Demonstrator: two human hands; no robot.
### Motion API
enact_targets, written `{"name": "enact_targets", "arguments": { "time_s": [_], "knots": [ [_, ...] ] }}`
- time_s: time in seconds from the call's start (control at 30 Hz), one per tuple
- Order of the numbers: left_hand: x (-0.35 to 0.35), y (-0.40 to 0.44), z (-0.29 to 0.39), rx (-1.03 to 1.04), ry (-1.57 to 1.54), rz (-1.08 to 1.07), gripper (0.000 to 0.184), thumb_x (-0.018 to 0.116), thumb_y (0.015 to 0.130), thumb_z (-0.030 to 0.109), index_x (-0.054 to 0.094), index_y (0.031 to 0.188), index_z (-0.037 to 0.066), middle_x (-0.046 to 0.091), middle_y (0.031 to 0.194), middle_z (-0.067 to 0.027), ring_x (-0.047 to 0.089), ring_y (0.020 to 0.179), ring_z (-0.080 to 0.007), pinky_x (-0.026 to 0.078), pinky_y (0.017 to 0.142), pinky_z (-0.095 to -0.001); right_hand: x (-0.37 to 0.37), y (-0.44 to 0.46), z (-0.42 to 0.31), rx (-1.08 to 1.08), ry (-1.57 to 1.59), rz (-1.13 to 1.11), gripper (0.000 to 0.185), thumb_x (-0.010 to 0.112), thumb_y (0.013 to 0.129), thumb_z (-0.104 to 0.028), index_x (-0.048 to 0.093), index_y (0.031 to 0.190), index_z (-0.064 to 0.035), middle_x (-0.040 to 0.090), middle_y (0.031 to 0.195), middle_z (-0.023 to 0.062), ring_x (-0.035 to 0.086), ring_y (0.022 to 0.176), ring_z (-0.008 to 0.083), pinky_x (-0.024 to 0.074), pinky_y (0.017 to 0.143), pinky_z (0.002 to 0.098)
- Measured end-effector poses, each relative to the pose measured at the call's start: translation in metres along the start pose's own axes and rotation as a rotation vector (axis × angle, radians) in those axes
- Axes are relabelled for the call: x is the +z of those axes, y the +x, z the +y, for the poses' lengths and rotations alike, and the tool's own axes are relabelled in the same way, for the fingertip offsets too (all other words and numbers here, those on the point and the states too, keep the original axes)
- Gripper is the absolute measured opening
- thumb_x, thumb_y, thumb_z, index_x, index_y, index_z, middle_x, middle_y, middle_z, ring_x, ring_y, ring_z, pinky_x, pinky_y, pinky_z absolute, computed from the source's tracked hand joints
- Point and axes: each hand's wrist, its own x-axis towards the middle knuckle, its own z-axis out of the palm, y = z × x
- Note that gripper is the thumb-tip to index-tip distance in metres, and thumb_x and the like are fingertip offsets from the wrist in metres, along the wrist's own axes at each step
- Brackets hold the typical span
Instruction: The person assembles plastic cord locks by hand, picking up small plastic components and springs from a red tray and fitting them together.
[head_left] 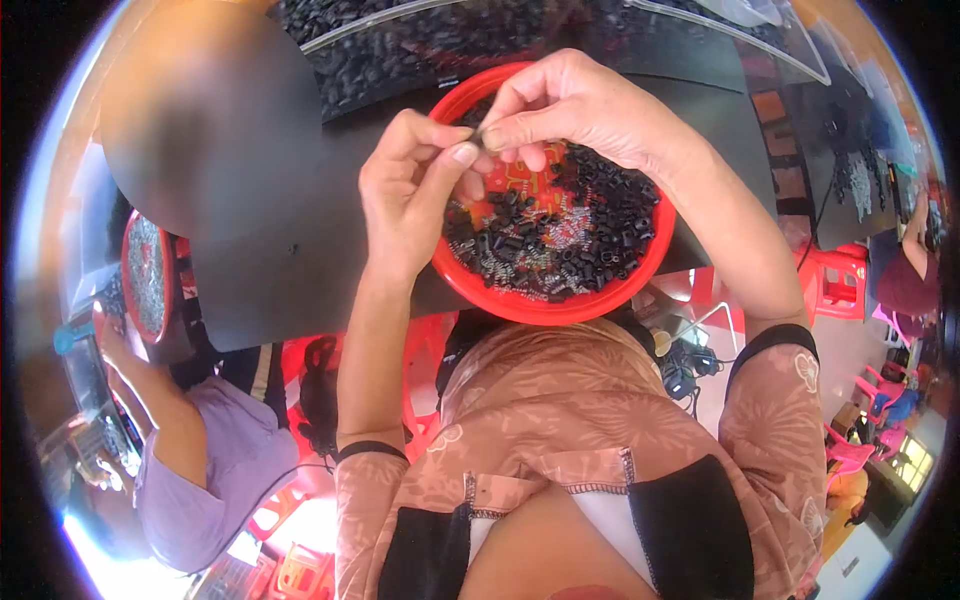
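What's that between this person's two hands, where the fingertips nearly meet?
In the head view, a small dark piece, too small to identify, sits pinched between the left hand and right hand, over the red tray.

Bright and fairly clear at the red basin, the fisheye view bows outward, glare whitening beyond the tabletop's near left corner, a blurred patch veiling its far left corner.
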Motion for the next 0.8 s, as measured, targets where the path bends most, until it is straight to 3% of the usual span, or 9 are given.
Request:
{"name": "enact_targets", "arguments": {
  "time_s": [0.27, 0.5, 0.63, 0.73, 0.77, 0.8],
  "knots": [
    [-0.002, 0.002, -0.001, 0.001, -0.120, -0.025, 0.006, 0.057, 0.092, 0.000, 0.054, 0.097, 0.001, 0.065, 0.079, -0.0084, 0.059, 0.065, -0.0097, 0.048, 0.058, -0.0216, 0.007, 0.002, 0.011, 0.026, 0.116, 0.015, 0.022, 0.074, 0.082, -0.020, 0.067, 0.090, -0.0007, 0.065, 0.074, 0.0047, 0.059, 0.061, 0.0071, 0.0467, 0.056, 0.0193],
    [-0.005, 0.005, 0.034, 0.154, 0.039, 0.204, 0.007, 0.059, 0.092, 0.006, 0.055, 0.096, 0.002, 0.068, 0.084, -0.0135, 0.058, 0.062, -0.0102, 0.047, 0.057, -0.0222, -0.002, -0.023, -0.002, -0.108, 0.039, 0.170, 0.024, 0.071, 0.085, -0.022, 0.067, 0.094, -0.0002, 0.065, 0.075, 0.0025, 0.057, 0.060, 0.0057, 0.0453, 0.055, 0.0185],
    [-0.030, 0.039, 0.085, 0.460, 0.342, 0.416, 0.014, 0.063, 0.089, 0.011, 0.061, 0.097, 0.000, 0.069, 0.079, -0.0143, 0.057, 0.059, -0.0107, 0.043, 0.054, -0.0214, -0.013, -0.036, 0.012, -0.118, -0.085, 0.222, 0.021, 0.069, 0.086, -0.020, 0.068, 0.093, 0.0007, 0.065, 0.074, 0.0030, 0.056, 0.058, 0.0059, 0.0448, 0.055, 0.0195],
    [-0.054, 0.066, 0.106, 0.501, 0.741, 0.543, 0.020, 0.066, 0.088, 0.014, 0.064, 0.103, 0.000, 0.070, 0.081, -0.0118, 0.057, 0.061, -0.0072, 0.043, 0.056, -0.0203, -0.017, -0.043, 0.020, -0.077, -0.286, 0.286, 0.018, 0.067, 0.087, -0.018, 0.069, 0.090, -0.0001, 0.065, 0.072, 0.0022, 0.054, 0.058, 0.0050, 0.0442, 0.054, 0.0200],
    [-0.051, 0.064, 0.105, 0.499, 0.810, 0.574, 0.020, 0.066, 0.088, 0.013, 0.064, 0.102, 0.000, 0.070, 0.081, -0.0100, 0.057, 0.061, -0.0064, 0.043, 0.056, -0.0199, -0.014, -0.045, 0.019, -0.040, -0.382, 0.329, 0.014, 0.067, 0.085, -0.015, 0.069, 0.089, -0.0014, 0.067, 0.072, 0.0057, 0.059, 0.056, 0.0124, 0.0470, 0.055, 0.0261],
    [-0.043, 0.059, 0.104, 0.495, 0.879, 0.601, 0.019, 0.066, 0.088, 0.013, 0.065, 0.102, 0.000, 0.069, 0.080, -0.0082, 0.056, 0.062, -0.0056, 0.043, 0.056, -0.0195, -0.014, -0.044, 0.022, -0.120, -0.484, 0.337, 0.014, 0.067, 0.085, -0.013, 0.068, 0.091, -0.0008, 0.066, 0.071, 0.0053, 0.056, 0.056, 0.0109, 0.0457, 0.055, 0.0255]
  ]
}}
